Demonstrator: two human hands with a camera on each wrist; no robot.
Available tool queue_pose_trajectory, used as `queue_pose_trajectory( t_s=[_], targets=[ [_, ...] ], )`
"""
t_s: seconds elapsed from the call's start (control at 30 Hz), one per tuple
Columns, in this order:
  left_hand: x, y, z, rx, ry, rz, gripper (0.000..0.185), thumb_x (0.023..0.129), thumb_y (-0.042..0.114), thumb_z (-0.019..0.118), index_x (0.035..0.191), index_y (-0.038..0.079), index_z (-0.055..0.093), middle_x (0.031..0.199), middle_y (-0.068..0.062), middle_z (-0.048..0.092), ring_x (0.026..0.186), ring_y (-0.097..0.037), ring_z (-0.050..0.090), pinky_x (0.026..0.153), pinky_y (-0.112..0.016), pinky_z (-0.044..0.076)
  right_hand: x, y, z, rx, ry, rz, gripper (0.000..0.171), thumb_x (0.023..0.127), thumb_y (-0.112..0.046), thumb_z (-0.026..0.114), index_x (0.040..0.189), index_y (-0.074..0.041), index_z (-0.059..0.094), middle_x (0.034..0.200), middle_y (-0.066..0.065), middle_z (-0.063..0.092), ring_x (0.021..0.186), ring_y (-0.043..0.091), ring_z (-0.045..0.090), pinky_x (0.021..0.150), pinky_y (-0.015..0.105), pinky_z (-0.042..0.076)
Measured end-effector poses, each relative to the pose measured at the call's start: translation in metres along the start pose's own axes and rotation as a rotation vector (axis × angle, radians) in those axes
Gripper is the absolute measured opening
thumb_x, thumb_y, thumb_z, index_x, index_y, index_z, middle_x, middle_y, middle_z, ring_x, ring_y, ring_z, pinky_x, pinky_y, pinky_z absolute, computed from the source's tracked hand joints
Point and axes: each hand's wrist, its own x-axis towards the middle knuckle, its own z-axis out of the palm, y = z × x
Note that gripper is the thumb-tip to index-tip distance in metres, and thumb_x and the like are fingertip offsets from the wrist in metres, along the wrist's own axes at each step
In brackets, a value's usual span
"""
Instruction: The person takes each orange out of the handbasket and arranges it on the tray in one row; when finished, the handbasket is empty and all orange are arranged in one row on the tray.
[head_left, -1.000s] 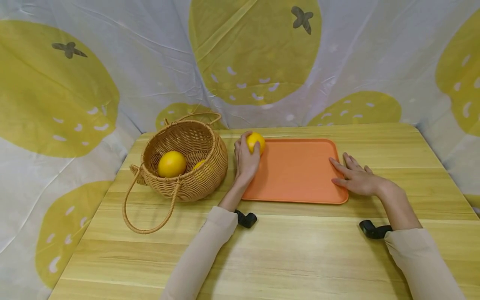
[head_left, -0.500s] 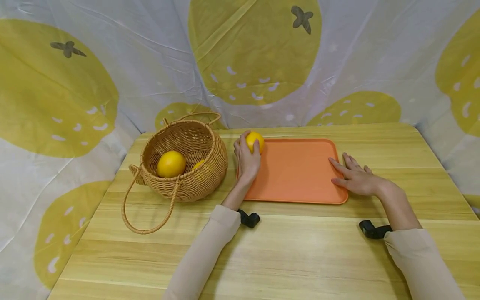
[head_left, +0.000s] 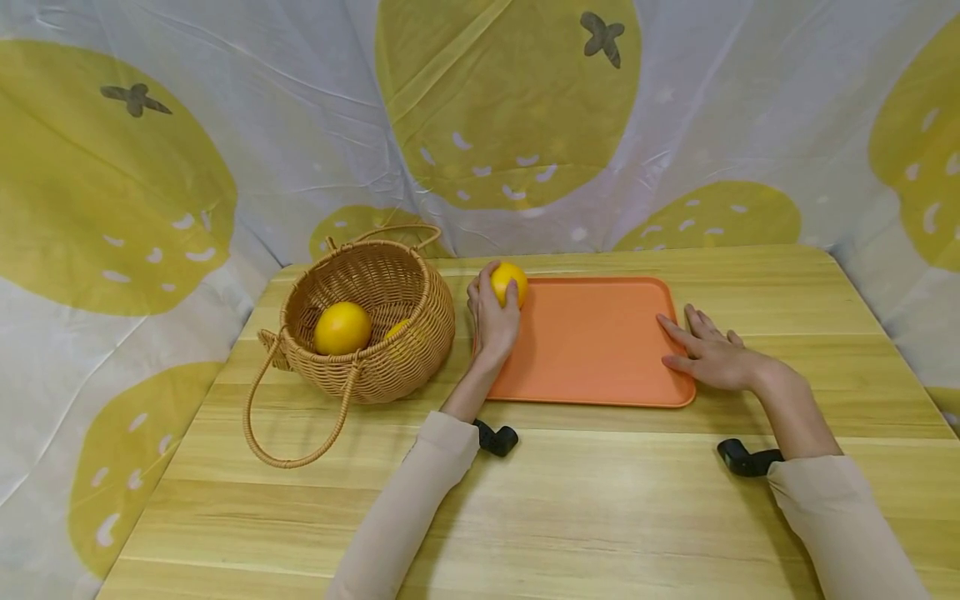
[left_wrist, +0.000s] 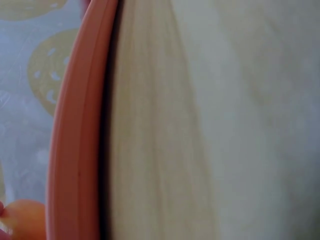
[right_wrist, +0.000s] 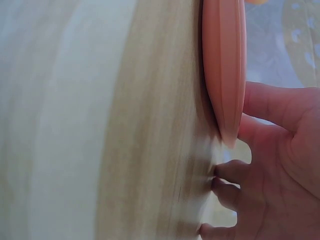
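At the far left corner of a flat orange-coloured tray (head_left: 592,342), my left hand (head_left: 495,325) grips an orange (head_left: 512,285), fingers on its left and thumb on the near side. The left wrist view catches that orange (left_wrist: 27,220) beyond the tray's rim (left_wrist: 75,140), with only bits of fingers at the frame's edge. My right hand (head_left: 712,358) lies with fingers spread at the tray's right end. In the right wrist view, the thumb and a finger of this hand (right_wrist: 285,160) touch the tray's edge (right_wrist: 225,60), while the other fingertips are down at the table.
Left of the tray stands a round wicker basket (head_left: 420,358), its near handle (head_left: 251,417) folded down. Inside are one whole orange (head_left: 342,328) and another (head_left: 397,328) partly hidden by the rim. A fruit-print cloth (head_left: 510,100) hangs behind the wooden table (head_left: 600,517).
My left wrist and sleeve have shifted slightly to the right, while the orange in that hand stays nearly in place. The right hand, tray and basket have not moved.
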Motion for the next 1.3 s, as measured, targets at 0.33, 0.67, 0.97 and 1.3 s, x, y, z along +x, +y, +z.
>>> queue_pose_trajectory(
  t_s=[0.33,0.67,0.97,1.3],
  targets=[
    [-0.001,0.000,-0.002,0.015,0.002,-0.006,0.046,0.108,0.023,0.055,0.152,0.018,0.047,0.155,-0.019,0.040,0.139,-0.037,0.041,0.115,-0.053,0.039,0.022,0.043,0.010,-0.014,0.027,-0.015,0.118,0.075,-0.102,0.026,0.168,-0.033,0.003,0.170,0.021,-0.024,0.156,0.047,-0.021,0.111,0.081,-0.014],
    [0.001,0.001,-0.005,0.009,-0.011,-0.012,0.048,0.107,0.026,0.056,0.153,0.018,0.047,0.156,-0.019,0.040,0.138,-0.037,0.041,0.115,-0.052,0.038,0.008,0.017,0.004,0.001,0.017,-0.022,0.089,0.102,-0.068,0.044,0.168,-0.023,0.005,0.168,0.028,-0.023,0.155,0.049,-0.022,0.111,0.081,-0.013],
    [0.001,0.006,-0.010,0.046,-0.002,0.047,0.050,0.106,0.027,0.057,0.153,0.014,0.047,0.156,-0.018,0.039,0.143,-0.035,0.038,0.119,-0.052,0.035,-0.002,-0.003,-0.001,0.008,-0.001,-0.017,0.082,0.108,-0.045,0.050,0.168,-0.013,0.004,0.165,0.035,-0.022,0.152,0.055,-0.022,0.110,0.081,-0.014],
    [0.006,0.041,-0.031,0.082,0.015,0.175,0.046,0.107,0.028,0.055,0.149,0.011,0.050,0.159,-0.018,0.036,0.146,-0.035,0.034,0.120,-0.053,0.033,0.003,0.010,0.004,0.032,0.020,-0.052,0.085,0.105,-0.054,0.051,0.168,-0.022,0.003,0.166,0.034,-0.022,0.151,0.054,-0.024,0.108,0.082,-0.016]
  ],
)
